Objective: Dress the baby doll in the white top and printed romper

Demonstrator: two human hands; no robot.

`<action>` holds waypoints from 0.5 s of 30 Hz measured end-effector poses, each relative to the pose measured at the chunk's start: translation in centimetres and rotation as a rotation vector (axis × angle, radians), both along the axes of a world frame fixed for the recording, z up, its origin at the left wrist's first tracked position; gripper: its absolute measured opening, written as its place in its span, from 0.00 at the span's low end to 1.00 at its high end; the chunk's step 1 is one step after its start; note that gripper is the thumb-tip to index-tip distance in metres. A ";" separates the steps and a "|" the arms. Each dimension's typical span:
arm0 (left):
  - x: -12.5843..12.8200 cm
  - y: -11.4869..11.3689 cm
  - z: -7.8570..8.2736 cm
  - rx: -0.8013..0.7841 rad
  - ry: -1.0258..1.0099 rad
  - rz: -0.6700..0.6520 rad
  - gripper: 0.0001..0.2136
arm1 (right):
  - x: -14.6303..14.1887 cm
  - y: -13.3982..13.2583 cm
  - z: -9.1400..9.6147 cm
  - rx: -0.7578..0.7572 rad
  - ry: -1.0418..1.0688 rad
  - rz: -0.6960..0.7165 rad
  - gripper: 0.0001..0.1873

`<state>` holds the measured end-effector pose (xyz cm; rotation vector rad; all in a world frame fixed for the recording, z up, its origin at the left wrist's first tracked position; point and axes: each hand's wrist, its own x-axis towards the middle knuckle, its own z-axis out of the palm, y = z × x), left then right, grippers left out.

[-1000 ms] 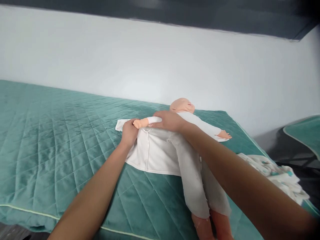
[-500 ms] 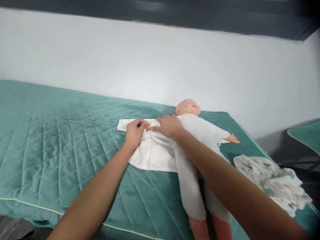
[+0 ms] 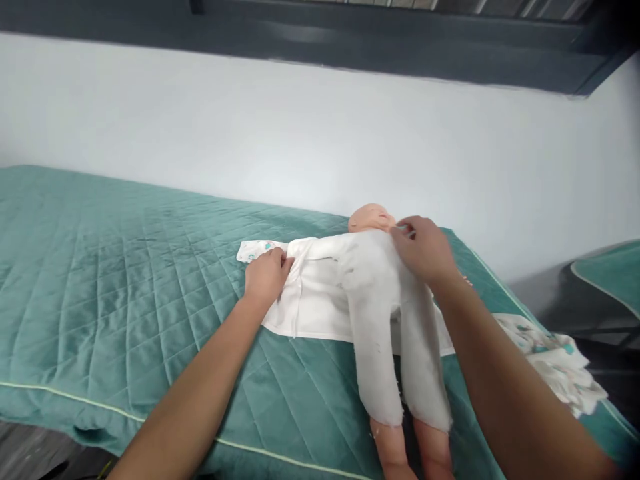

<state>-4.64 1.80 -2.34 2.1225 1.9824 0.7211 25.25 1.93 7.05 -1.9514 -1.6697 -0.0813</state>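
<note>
A baby doll (image 3: 371,218) in a white cloth body lies on its back on the teal quilted mattress (image 3: 115,267), head toward the wall, bare legs toward me. A white garment (image 3: 320,300) is spread under and beside it. My left hand (image 3: 267,275) is closed on the garment's sleeve at the doll's arm; the doll's hand is hidden inside. My right hand (image 3: 423,250) pinches the garment at the doll's far shoulder, beside its neck.
A crumpled white cloth with teal print (image 3: 550,360) lies on the mattress at the right. A white wall (image 3: 300,133) runs behind the bed. The mattress edge with pale piping (image 3: 60,395) is near me. Another teal pad (image 3: 610,273) shows at far right.
My right hand has moved from the doll's near arm across to its far shoulder. The doll's near hand, visible before, is now covered by the sleeve. My left hand stays at the sleeve.
</note>
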 end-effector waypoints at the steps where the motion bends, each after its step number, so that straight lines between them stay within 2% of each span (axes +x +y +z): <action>1: 0.1 -0.2 0.0 0.006 -0.009 -0.017 0.12 | 1.3 -0.4 -0.5 -0.049 0.010 -0.089 0.17; 3: 0.2 -0.4 0.1 0.067 -0.036 -0.079 0.11 | 3.3 -1.1 -2.1 -0.138 0.026 -0.208 0.17; 6: 0.5 -0.6 0.0 0.168 -0.181 -0.201 0.10 | 4.8 -2.1 -4.6 -0.156 0.066 -0.253 0.17; 8: 0.8 -0.5 0.2 0.143 -0.375 -0.236 0.10 | 5.1 -2.8 -5.6 -0.105 0.126 -0.201 0.17; 11: 1.5 -0.4 1.0 0.044 -0.637 -0.247 0.11 | 5.0 -3.5 -5.8 -0.034 0.315 -0.100 0.20; 15: 3.7 -0.1 2.9 -0.022 -0.784 -0.273 0.13 | 4.2 -4.0 -5.6 -0.011 0.545 -0.018 0.31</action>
